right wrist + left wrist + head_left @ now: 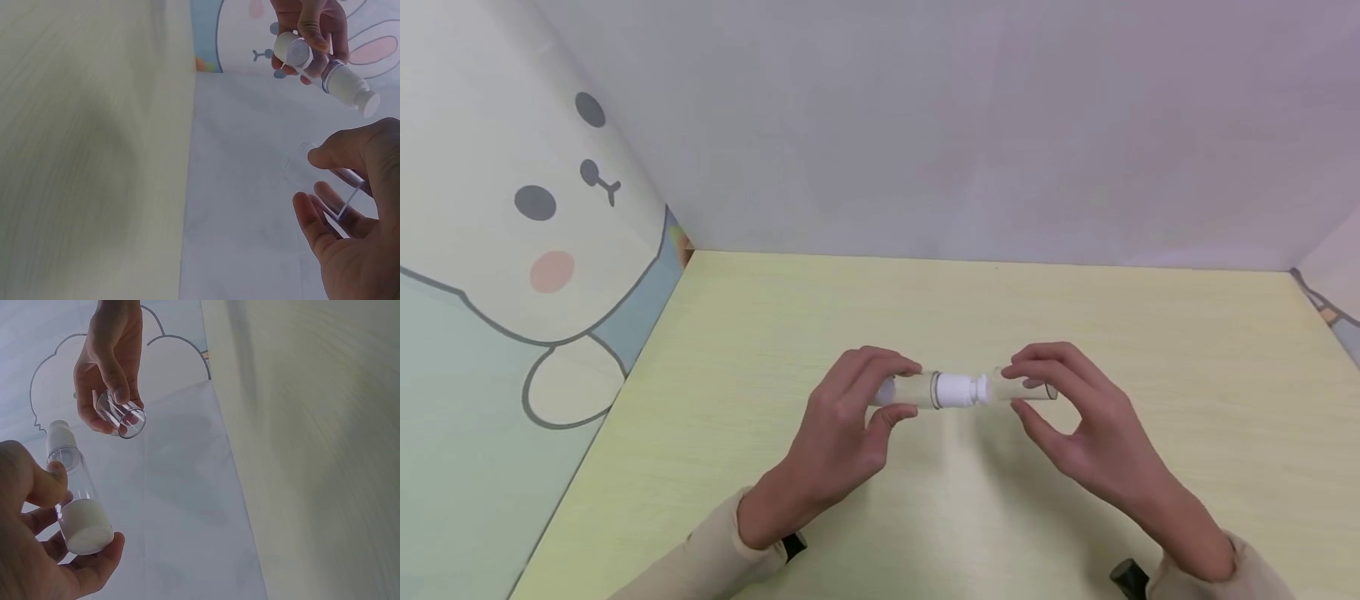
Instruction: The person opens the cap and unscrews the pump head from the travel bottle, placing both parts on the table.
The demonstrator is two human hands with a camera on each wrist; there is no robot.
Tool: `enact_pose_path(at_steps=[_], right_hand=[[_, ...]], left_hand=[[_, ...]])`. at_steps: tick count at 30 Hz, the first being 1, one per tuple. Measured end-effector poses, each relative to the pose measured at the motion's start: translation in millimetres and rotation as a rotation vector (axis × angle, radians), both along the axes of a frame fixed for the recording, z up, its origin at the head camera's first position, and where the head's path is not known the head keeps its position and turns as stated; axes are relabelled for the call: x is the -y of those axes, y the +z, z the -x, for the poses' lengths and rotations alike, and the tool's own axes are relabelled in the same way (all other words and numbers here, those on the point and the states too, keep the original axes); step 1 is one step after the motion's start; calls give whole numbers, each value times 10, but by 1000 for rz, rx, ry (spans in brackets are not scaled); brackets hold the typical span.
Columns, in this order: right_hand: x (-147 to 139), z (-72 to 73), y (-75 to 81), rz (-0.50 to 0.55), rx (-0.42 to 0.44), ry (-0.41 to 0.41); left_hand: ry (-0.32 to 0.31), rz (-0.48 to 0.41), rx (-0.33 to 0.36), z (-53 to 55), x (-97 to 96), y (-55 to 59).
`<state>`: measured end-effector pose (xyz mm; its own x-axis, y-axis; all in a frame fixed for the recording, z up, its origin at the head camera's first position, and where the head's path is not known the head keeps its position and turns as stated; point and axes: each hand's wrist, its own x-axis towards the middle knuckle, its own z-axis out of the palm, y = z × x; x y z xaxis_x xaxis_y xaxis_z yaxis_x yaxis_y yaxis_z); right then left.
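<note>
My left hand [842, 425] grips a clear pump bottle [913, 390] by its body, thumb below and fingers above. The bottle lies sideways in the head view, its white pump head [955, 390] pointing right. A white base [87, 528] shows at its other end in the left wrist view. Between thumb and fingers, my right hand [1093, 425] pinches a clear cylindrical cap [1033, 388]. In the head view the cap lines up with the pump head, close to its tip. The right wrist view shows the transparent cap [325, 181] apart from the bottle [322, 69].
Both hands are above a pale wooden table [925, 517]. A plain pale wall panel [962, 125] stands behind it. On the left, a panel [475, 167] carries a cartoon animal print. Dark cylindrical pieces [1129, 577] show at the cuffs.
</note>
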<state>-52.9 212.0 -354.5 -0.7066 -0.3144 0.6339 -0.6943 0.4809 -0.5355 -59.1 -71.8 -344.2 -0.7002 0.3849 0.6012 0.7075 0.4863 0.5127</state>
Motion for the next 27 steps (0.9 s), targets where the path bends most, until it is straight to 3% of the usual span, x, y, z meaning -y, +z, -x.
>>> enact_pose_path(at_steps=[6, 14, 27], right_hand=[[-27, 50, -15, -84, 14, -27], [-65, 82, -36, -179, 128, -57], [-150, 203, -193, -270, 99, -111]], left_hand=[[-4, -7, 1, -4, 15, -4], [-7, -5, 21, -3, 33, -23], [-13, -8, 29, 1, 49, -56]])
